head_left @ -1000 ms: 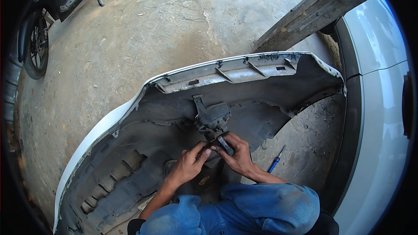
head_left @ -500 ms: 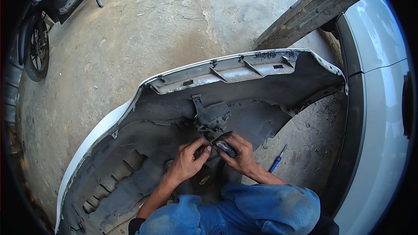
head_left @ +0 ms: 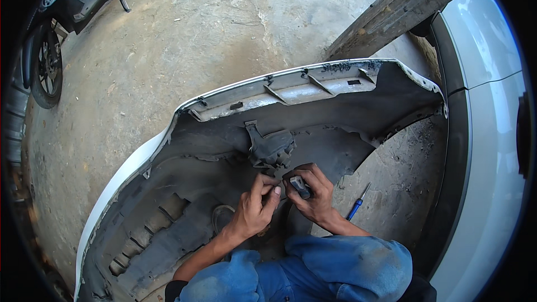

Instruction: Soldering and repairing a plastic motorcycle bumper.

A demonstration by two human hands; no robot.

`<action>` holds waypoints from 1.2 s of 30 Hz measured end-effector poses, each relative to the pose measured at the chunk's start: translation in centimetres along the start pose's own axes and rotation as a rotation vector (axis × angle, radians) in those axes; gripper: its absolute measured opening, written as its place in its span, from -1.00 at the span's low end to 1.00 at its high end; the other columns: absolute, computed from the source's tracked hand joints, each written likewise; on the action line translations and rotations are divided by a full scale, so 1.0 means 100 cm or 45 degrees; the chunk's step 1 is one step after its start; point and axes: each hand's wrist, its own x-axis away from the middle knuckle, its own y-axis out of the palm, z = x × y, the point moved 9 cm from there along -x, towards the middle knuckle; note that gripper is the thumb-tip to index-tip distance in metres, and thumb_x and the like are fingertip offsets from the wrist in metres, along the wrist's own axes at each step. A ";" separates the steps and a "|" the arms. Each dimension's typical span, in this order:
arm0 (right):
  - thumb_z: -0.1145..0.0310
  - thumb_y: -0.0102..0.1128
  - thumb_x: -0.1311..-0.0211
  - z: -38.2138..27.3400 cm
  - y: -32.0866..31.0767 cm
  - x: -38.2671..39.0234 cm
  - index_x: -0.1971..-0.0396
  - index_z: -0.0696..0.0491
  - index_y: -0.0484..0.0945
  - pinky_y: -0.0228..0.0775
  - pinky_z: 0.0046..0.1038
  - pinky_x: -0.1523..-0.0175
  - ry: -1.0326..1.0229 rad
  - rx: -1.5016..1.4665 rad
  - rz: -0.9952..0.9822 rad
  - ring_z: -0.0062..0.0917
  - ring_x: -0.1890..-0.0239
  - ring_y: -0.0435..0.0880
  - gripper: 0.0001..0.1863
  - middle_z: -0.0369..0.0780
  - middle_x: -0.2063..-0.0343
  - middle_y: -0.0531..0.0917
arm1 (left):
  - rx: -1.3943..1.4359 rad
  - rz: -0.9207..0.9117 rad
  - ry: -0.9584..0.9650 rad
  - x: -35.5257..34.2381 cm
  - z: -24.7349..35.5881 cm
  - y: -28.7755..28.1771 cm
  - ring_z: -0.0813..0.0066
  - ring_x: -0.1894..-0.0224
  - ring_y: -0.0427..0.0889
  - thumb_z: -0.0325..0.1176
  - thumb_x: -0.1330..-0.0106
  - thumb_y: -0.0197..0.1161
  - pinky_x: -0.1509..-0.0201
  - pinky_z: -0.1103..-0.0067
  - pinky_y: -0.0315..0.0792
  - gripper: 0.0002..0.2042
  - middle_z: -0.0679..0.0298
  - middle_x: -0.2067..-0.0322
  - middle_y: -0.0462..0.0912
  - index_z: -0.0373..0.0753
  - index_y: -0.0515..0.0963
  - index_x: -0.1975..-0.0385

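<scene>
A white car bumper [head_left: 324,86] lies with its dark inner side up in front of me. Over its middle, my hands meet fingertip to fingertip. My right hand [head_left: 315,196] is closed around a small dark blocky piece [head_left: 301,188] with a greyish face, whose kind I cannot make out. The fingers of my left hand [head_left: 257,204] are pinched together beside it, thumb up; whatever they grip is too small or hidden to name. Just beyond the fingertips, a black plastic housing [head_left: 271,146] with a bracket sits on the bumper's inner side.
A blue-handled screwdriver [head_left: 358,202] lies on the concrete floor right of my hands. A white car [head_left: 492,117] stands along the right side. A wooden post [head_left: 386,19] rises at the far right, and a motorbike [head_left: 47,61] is parked at the far left.
Both hands have shifted slightly to the right. The dark blocky piece has turned and moved right with my right hand.
</scene>
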 end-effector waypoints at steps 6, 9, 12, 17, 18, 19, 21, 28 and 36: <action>0.53 0.55 0.08 0.005 0.000 0.002 0.13 0.13 0.67 0.63 -0.28 0.17 -0.013 0.067 -0.033 -0.22 0.20 0.77 -0.58 -0.13 0.22 0.69 | -0.159 -0.014 0.185 -0.002 0.011 0.000 0.29 0.44 0.77 -0.44 -0.57 0.16 0.39 0.42 0.52 -0.86 0.03 0.48 0.70 -0.40 0.42 0.11; 0.50 0.55 0.13 -0.005 -0.009 -0.007 0.12 0.11 0.66 0.61 -0.28 0.18 -0.154 0.131 -0.132 -0.24 0.20 0.77 -0.54 -0.17 0.21 0.68 | -0.319 -0.153 0.307 -0.009 0.029 0.000 0.04 0.42 0.77 -0.53 -0.48 0.22 0.37 0.34 0.55 -0.90 -0.03 0.46 0.69 -0.41 0.47 0.15; 0.47 0.56 0.14 -0.027 -0.020 -0.027 0.11 0.11 0.67 0.61 -0.31 0.20 -0.286 0.069 -0.234 -0.27 0.22 0.77 -0.53 -0.19 0.22 0.69 | -0.445 -0.258 0.448 -0.010 0.056 -0.009 -0.05 0.33 0.77 -0.51 -0.45 0.26 0.32 0.23 0.61 -0.87 -0.05 0.34 0.72 -0.37 0.48 0.14; 0.44 0.58 0.15 -0.036 -0.032 -0.032 0.13 0.11 0.71 0.62 -0.37 0.23 -0.323 0.058 -0.101 -0.35 0.27 0.78 -0.54 -0.19 0.25 0.71 | -0.423 -0.115 0.562 -0.009 0.071 -0.011 0.03 0.31 0.80 -0.55 -0.39 0.31 0.26 0.31 0.67 -0.87 -0.02 0.30 0.75 -0.40 0.52 0.16; 0.44 0.59 0.16 -0.038 -0.035 -0.030 0.14 0.11 0.72 0.62 -0.39 0.25 -0.328 0.069 -0.045 -0.37 0.28 0.78 -0.54 -0.18 0.26 0.72 | -0.436 -0.060 0.591 -0.006 0.074 -0.010 0.03 0.31 0.81 -0.56 -0.38 0.33 0.25 0.32 0.68 -0.86 -0.02 0.29 0.76 -0.41 0.53 0.16; 0.44 0.59 0.16 -0.039 -0.034 -0.028 0.14 0.11 0.72 0.62 -0.39 0.25 -0.329 0.076 -0.044 -0.37 0.28 0.78 -0.54 -0.18 0.26 0.72 | -0.431 -0.061 0.597 -0.006 0.074 -0.006 0.03 0.31 0.81 -0.56 -0.38 0.33 0.25 0.32 0.68 -0.86 -0.02 0.29 0.76 -0.41 0.53 0.16; 0.61 0.55 0.08 -0.038 -0.038 -0.026 0.19 0.14 0.71 0.63 -0.42 0.24 -0.310 0.072 0.057 -0.41 0.29 0.76 -0.64 -0.15 0.29 0.73 | -0.481 0.039 0.666 -0.001 0.080 -0.004 0.08 0.29 0.83 -0.57 -0.38 0.34 0.24 0.34 0.69 -0.84 -0.01 0.28 0.77 -0.43 0.53 0.14; 0.64 0.57 0.09 -0.044 -0.039 -0.022 0.19 0.14 0.72 0.61 -0.45 0.30 -0.382 0.081 0.133 -0.44 0.30 0.75 -0.63 -0.17 0.30 0.73 | -0.289 0.127 0.423 0.001 0.061 -0.006 0.20 0.28 0.84 -0.53 -0.42 0.34 0.22 0.40 0.71 -0.81 0.01 0.26 0.79 -0.47 0.53 0.09; 0.39 0.65 0.05 -0.042 -0.040 -0.017 0.19 0.13 0.74 0.60 -0.43 0.33 -0.425 0.099 0.215 -0.44 0.35 0.77 -0.62 -0.19 0.32 0.73 | -0.377 0.172 0.599 0.002 0.068 -0.003 0.21 0.30 0.83 -0.54 -0.37 0.38 0.26 0.44 0.69 -0.77 0.05 0.31 0.79 -0.48 0.53 0.07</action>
